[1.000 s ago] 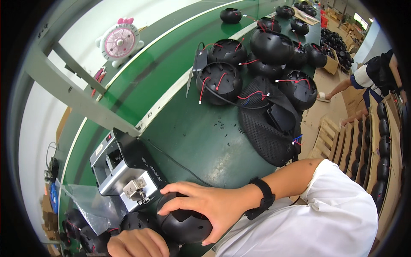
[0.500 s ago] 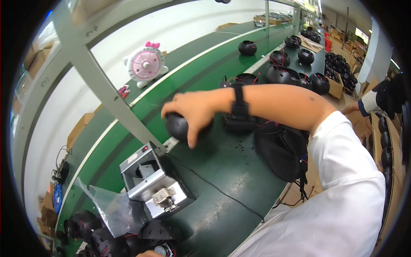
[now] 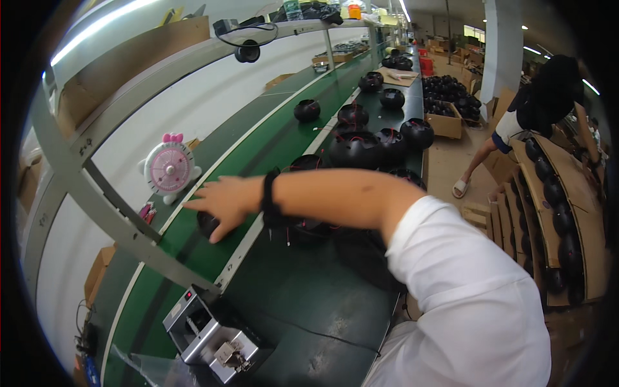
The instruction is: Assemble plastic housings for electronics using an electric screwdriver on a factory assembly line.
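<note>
My right hand (image 3: 219,201), with a black band on the wrist, reaches far to the left over the green conveyor belt (image 3: 271,138). Its fingers are spread over a round black shell (image 3: 207,223) that sits on the belt under the palm. My white sleeve fills the lower right. My left hand is out of the picture.
A heap of black shells with red wires (image 3: 361,148) lies on the dark workbench (image 3: 303,303). A small metal machine (image 3: 206,329) stands at the near left. A pink fan (image 3: 169,169) stands beyond the belt. Another person (image 3: 548,97) bends by a rack of shells (image 3: 561,213).
My right hand carried the black shell up from beside the machine and leftward across the bench, down onto the green belt. My left hand has dropped out of view.
</note>
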A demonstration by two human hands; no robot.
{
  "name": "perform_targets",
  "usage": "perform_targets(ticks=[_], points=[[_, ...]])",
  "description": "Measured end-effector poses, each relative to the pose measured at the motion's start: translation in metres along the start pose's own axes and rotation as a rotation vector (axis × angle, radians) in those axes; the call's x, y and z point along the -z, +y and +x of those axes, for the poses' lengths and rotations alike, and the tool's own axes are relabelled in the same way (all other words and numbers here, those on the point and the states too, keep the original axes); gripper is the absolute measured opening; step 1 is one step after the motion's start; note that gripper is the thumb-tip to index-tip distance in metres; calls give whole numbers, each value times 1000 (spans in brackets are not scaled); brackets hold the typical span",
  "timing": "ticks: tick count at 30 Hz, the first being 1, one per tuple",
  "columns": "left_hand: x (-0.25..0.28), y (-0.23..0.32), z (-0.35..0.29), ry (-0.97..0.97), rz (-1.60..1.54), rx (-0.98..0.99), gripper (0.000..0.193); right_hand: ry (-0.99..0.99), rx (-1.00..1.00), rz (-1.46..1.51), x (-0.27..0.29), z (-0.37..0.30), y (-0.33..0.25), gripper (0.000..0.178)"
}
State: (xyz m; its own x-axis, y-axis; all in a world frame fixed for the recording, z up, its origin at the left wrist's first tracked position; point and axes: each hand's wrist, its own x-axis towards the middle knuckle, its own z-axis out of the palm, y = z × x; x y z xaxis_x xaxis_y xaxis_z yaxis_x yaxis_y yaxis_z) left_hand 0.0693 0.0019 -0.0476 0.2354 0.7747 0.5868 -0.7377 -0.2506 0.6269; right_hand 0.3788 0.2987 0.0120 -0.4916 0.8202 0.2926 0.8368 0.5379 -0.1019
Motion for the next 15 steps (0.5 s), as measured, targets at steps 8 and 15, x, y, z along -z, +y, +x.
perform_targets(ticks=[8,15], points=[[8,8,-13,67,13,-85,92,-647,-491,105,173,-171,151,138],[2,9,-3,55,72,-103,84,-545,-408,437,126,-214,191,134]])
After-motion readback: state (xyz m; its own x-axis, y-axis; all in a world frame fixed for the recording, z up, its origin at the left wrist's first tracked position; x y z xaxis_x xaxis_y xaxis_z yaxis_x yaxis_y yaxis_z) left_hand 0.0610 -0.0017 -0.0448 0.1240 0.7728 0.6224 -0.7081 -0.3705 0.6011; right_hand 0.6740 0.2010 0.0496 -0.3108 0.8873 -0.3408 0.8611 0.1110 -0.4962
